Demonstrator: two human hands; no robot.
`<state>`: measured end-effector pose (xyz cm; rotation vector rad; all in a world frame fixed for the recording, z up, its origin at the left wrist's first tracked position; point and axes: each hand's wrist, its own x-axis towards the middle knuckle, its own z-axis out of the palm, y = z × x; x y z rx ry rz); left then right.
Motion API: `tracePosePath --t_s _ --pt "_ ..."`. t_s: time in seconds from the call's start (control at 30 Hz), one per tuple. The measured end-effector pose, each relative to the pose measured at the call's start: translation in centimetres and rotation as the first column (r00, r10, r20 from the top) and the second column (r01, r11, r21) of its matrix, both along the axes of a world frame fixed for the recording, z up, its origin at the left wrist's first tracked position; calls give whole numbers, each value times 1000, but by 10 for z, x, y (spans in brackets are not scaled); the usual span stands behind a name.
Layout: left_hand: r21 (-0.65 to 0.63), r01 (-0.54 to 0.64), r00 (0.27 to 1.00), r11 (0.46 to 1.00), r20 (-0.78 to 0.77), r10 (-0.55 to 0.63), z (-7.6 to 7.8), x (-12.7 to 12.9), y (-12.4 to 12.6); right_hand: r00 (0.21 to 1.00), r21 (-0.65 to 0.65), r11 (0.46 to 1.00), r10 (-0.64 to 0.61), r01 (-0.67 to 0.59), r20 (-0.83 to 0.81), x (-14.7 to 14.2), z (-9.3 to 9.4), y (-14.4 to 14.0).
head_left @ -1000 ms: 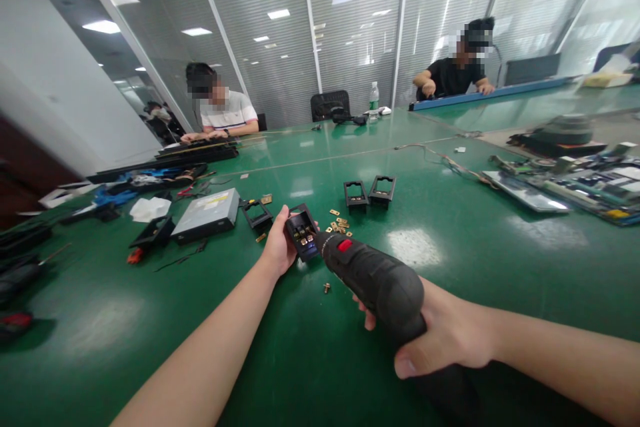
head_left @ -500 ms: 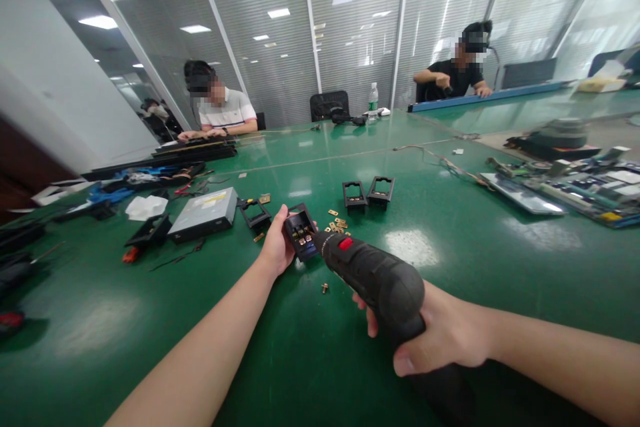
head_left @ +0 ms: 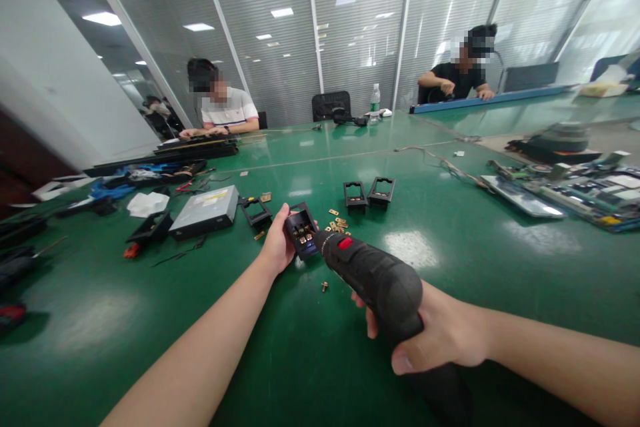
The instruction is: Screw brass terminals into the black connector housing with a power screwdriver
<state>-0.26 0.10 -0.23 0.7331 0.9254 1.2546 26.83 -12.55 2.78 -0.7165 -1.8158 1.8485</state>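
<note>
My left hand [head_left: 280, 244] is closed around the side of a black plastic housing [head_left: 299, 217], holding it tilted over the green table. Brass-coloured contacts and screws show inside the housing. Wrapped around the grip of a black cordless screwdriver [head_left: 380, 277] with a red switch is my right hand [head_left: 435, 330]. The tool's nose points at the housing's right edge; its bit is hidden there, so I cannot tell whether it touches a screw. A loose brass screw [head_left: 325, 286] lies just below the housing. Several small brass plates [head_left: 340, 223] lie to its right.
Two black frames [head_left: 355, 196] stand beyond the brass plates, and another black frame [head_left: 257, 213] sits left of the housing. Farther left is a silver disc drive [head_left: 205, 212]. Circuit boards [head_left: 580, 187] lie at the right. Two people sit across the table [head_left: 300, 167].
Both hands keep their hold on the housing and the screwdriver, hardly moving. The whole view has shifted slightly.
</note>
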Motion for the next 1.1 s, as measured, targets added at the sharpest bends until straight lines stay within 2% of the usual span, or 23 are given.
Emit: tracePosePath --t_s 0.4,0.7,0.87,1.1 --pt "20 1 1000 1000 -14 0 -2 0 1 1000 19 1000 2 -2 -7 0 -2 2" --pt "-2 5 1000 1000 -21 -5 0 -1 -1 1000 -70 998 3 -1 24 0 5 0" --pt "21 4 999 1000 -39 -3 -3 -2 1 999 -11 1000 10 -9 38 -1 2 1" --pt "21 11 999 1000 -49 -10 -3 -3 2 999 -43 999 9 -7 49 0 3 0"
